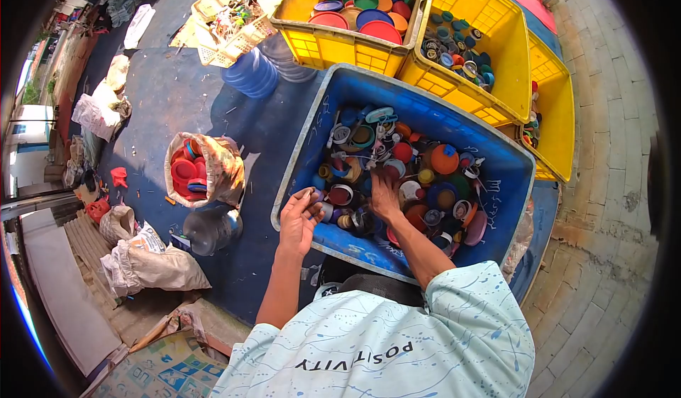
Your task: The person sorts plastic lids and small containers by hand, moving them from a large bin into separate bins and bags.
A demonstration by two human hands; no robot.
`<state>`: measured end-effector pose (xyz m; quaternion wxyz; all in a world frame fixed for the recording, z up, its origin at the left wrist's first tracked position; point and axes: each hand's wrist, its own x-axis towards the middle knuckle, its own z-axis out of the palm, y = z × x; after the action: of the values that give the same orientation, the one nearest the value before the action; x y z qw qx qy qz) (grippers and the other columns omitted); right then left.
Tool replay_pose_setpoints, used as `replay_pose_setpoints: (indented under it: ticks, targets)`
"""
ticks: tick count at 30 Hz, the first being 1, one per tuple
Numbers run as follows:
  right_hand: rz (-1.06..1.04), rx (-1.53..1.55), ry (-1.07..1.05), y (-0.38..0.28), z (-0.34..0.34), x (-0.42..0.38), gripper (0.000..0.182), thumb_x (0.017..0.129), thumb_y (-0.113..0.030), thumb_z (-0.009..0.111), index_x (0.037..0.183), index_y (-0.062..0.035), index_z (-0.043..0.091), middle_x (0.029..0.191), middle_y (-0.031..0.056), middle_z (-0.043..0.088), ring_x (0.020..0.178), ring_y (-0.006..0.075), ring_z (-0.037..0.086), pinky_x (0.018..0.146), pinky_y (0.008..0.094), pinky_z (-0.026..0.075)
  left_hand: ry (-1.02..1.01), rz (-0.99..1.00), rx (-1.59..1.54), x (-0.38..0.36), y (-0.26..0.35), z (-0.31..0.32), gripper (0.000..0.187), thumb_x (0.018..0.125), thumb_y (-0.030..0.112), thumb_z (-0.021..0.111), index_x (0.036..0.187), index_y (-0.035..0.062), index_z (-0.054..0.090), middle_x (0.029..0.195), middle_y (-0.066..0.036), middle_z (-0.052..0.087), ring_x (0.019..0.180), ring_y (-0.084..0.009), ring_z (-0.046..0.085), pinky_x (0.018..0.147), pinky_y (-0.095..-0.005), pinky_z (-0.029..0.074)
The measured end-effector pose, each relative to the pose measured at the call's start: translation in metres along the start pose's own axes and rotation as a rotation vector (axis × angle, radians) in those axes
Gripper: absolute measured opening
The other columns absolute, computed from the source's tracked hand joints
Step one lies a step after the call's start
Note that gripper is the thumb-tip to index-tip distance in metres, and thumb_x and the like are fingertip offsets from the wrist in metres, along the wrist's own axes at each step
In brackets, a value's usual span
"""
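Observation:
A large blue bin in front of me holds a jumble of plastic lids and caps in many colours. My right hand reaches down into the middle of this pile, its fingers stretched out and the tips among the lids. Over the bin's near left corner is my left hand, palm turned up and fingers curled in. Thumb and forefinger come together at a small pale bit that I cannot make out. A dark red and white cap lies between my two hands.
Yellow crates with sorted lids stand behind the bin. To the left are a sack of red lids, a clear grey jug, a blue water jug and a cream basket. White sacks lie farther left.

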<state>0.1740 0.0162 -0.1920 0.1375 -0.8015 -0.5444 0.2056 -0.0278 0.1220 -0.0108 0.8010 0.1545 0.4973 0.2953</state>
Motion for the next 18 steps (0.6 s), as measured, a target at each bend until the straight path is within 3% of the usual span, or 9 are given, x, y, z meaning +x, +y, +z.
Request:
replay_pose_setpoints:
  ticks: [1, 4, 7, 10, 13, 14, 18]
  targets:
    - [0.007, -0.028, 0.030, 0.000, 0.003, 0.000, 0.088, 0.064, -0.010, 0.073, 0.139, -0.0045, 0.028, 0.141, 0.0182, 0.035, 0.133, 0.0352, 0.030, 0.102, 0.0730, 0.013, -0.001, -0.009, 0.013, 0.006, 0.001, 0.002, 0.020, 0.091, 0.016, 0.061, 0.109, 0.0081, 0.058, 0.099, -0.005, 0.061, 0.086, -0.0153, 0.059, 0.075, -0.0326, 0.050]
    - [0.093, 0.135, 0.049, -0.001, -0.005, -0.003, 0.076, 0.069, -0.009, 0.071, 0.135, -0.0049, 0.035, 0.137, 0.0200, 0.041, 0.127, 0.0382, 0.039, 0.103, 0.0625, 0.026, 0.019, -0.023, 0.082, 0.018, 0.002, 0.013, 0.019, 0.090, 0.016, 0.063, 0.107, 0.0089, 0.058, 0.097, -0.004, 0.061, 0.084, -0.0135, 0.058, 0.074, -0.0300, 0.050]
    - [0.092, 0.330, 0.117, 0.007, -0.006, -0.008, 0.054, 0.075, -0.011, 0.067, 0.125, -0.0032, 0.047, 0.114, 0.0226, 0.058, 0.110, 0.0389, 0.054, 0.095, 0.0488, 0.039, 0.023, -0.039, 0.139, 0.033, -0.006, 0.018, 0.021, 0.088, 0.013, 0.065, 0.108, 0.0086, 0.058, 0.096, -0.003, 0.060, 0.084, -0.0127, 0.058, 0.072, -0.0286, 0.050]
    - [0.304, 0.509, 0.156, 0.013, -0.012, -0.010, 0.034, 0.080, -0.011, 0.063, 0.112, -0.0008, 0.057, 0.093, 0.0232, 0.064, 0.090, 0.0396, 0.062, 0.081, 0.0428, 0.047, 0.043, -0.028, 0.237, 0.052, -0.023, 0.017, 0.032, 0.084, 0.010, 0.069, 0.113, 0.0070, 0.054, 0.100, -0.004, 0.058, 0.083, -0.0127, 0.058, 0.070, -0.0272, 0.050]
    - [0.406, 0.598, 0.332, 0.021, -0.027, -0.018, 0.030, 0.082, -0.011, 0.062, 0.110, 0.0007, 0.058, 0.085, 0.0219, 0.065, 0.081, 0.0391, 0.064, 0.072, 0.0428, 0.049, 0.087, 0.020, 0.392, 0.069, -0.035, 0.019, 0.047, 0.079, 0.008, 0.073, 0.119, 0.0042, 0.049, 0.108, -0.008, 0.055, 0.082, -0.0129, 0.058, 0.068, -0.0258, 0.050]
    - [0.437, 0.614, 0.350, 0.031, -0.022, -0.023, 0.030, 0.085, -0.013, 0.062, 0.112, 0.0000, 0.058, 0.084, 0.0158, 0.066, 0.075, 0.0298, 0.065, 0.066, 0.0381, 0.049, 0.102, 0.040, 0.448, 0.075, -0.040, 0.020, 0.052, 0.077, 0.008, 0.075, 0.121, 0.0031, 0.047, 0.110, -0.009, 0.054, 0.082, -0.0129, 0.058, 0.068, -0.0254, 0.050]
    - [0.668, 0.954, 0.213, 0.057, -0.026, -0.043, 0.031, 0.090, -0.019, 0.060, 0.114, -0.0002, 0.057, 0.086, 0.0042, 0.063, 0.073, 0.0118, 0.059, 0.064, 0.0273, 0.048, 0.134, 0.112, 0.712, 0.095, -0.051, 0.021, 0.061, 0.073, 0.007, 0.076, 0.124, 0.0001, 0.044, 0.120, -0.015, 0.051, 0.092, -0.0161, 0.058, 0.070, -0.0253, 0.050]
